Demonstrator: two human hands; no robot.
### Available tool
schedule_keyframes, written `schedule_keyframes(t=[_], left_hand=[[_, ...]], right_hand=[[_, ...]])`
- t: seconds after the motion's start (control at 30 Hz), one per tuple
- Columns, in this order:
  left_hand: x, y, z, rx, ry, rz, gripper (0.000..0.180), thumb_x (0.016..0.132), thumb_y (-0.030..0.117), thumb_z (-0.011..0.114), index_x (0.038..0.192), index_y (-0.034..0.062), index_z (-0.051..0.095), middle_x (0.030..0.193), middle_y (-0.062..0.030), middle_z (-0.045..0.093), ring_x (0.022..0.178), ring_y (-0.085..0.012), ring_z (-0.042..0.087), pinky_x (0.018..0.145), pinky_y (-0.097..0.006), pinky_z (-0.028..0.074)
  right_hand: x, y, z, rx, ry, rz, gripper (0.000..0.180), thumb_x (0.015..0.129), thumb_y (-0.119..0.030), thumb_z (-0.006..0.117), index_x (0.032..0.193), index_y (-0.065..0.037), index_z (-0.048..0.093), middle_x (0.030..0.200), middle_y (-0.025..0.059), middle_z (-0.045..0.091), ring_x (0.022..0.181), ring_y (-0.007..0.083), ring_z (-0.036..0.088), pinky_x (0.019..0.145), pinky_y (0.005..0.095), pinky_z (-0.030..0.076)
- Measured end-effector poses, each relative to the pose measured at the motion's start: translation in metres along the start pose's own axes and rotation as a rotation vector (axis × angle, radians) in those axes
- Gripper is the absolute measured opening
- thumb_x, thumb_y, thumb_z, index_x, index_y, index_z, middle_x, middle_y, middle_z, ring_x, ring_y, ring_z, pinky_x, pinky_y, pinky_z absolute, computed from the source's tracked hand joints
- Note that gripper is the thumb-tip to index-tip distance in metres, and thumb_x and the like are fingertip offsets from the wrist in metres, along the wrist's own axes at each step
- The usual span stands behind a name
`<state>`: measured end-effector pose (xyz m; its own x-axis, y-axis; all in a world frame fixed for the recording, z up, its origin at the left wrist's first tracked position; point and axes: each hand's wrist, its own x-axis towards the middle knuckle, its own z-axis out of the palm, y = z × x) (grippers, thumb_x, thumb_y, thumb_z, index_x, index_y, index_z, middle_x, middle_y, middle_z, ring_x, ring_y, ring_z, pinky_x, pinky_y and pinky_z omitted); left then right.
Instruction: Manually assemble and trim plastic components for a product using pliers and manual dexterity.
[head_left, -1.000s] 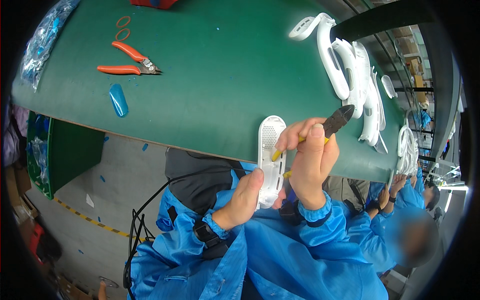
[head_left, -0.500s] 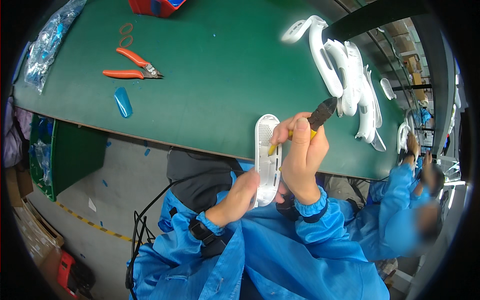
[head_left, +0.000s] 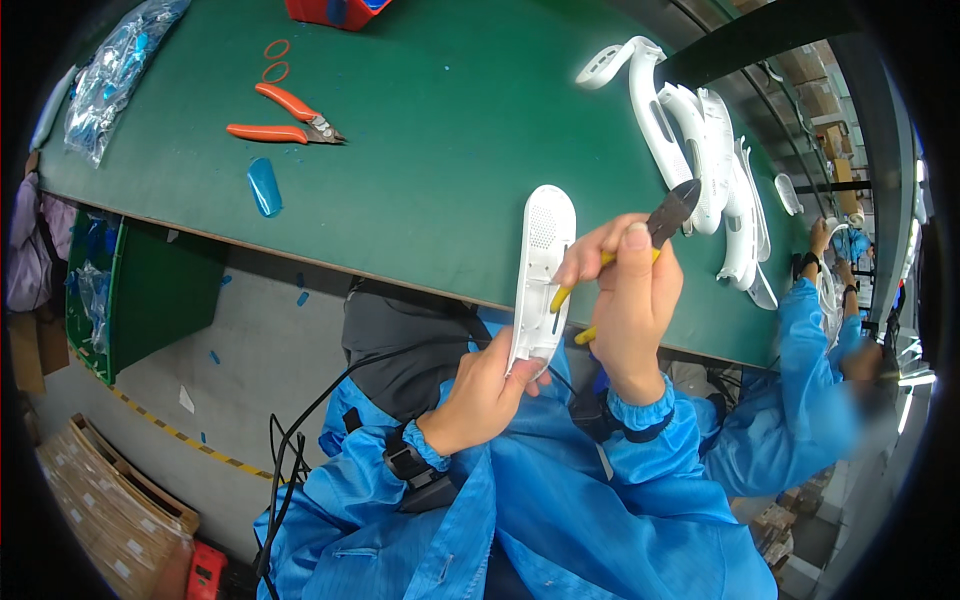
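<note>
My left hand (head_left: 485, 392) grips the lower end of a white plastic shell (head_left: 543, 262), a long rounded piece with a perforated patch near its top. The shell tilts up in front of me at the bench's near edge. In my right hand (head_left: 637, 295) is a pair of cutting pliers (head_left: 672, 212) with dark jaws and yellow handles. The jaws point up and away from the shell. One yellow handle end lies close to the shell's right edge; whether it touches I cannot tell.
On the green bench (head_left: 430, 190) lie orange-handled nippers (head_left: 300, 120), a blue plastic piece (head_left: 264, 187) and red rings (head_left: 276, 60). White curved parts (head_left: 700, 150) are piled at right. A clear bag (head_left: 120, 75) lies far left. A co-worker's blue sleeve (head_left: 795, 325) shows at right.
The shell has been raised and its upper end tipped away. My right hand and the pliers have shifted slightly right. The whole view has moved a little.
</note>
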<state>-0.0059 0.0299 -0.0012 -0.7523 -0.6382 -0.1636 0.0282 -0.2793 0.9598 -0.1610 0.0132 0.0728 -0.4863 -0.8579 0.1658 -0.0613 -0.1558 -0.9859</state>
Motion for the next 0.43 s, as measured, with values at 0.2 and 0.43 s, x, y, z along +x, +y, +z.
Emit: schedule_keyframes(t=[0.2,0.43], left_hand=[[0.011,-0.002,0.005,-0.009,0.123,0.021,0.019,0.099,0.010,0.050,0.112,-0.0041,0.053,0.075,-0.0115,0.068,0.064,-0.0201,0.069,0.060,-0.032,0.055],[0.012,-0.002,0.005,0.000,0.123,0.010,0.023,0.098,0.008,0.050,0.118,-0.0031,0.053,0.076,-0.0119,0.068,0.064,-0.0205,0.069,0.060,-0.032,0.055]], right_hand=[[-0.007,0.010,-0.001,-0.006,-0.088,0.013,0.029,0.106,-0.024,0.039,0.093,0.001,0.048,0.072,0.0067,0.055,0.066,0.0139,0.058,0.062,0.0279,0.050],[-0.007,0.013,-0.002,-0.024,-0.107,0.015,0.028,0.106,-0.024,0.039,0.095,0.000,0.048,0.073,0.0063,0.055,0.067,0.0144,0.059,0.063,0.0286,0.050]])
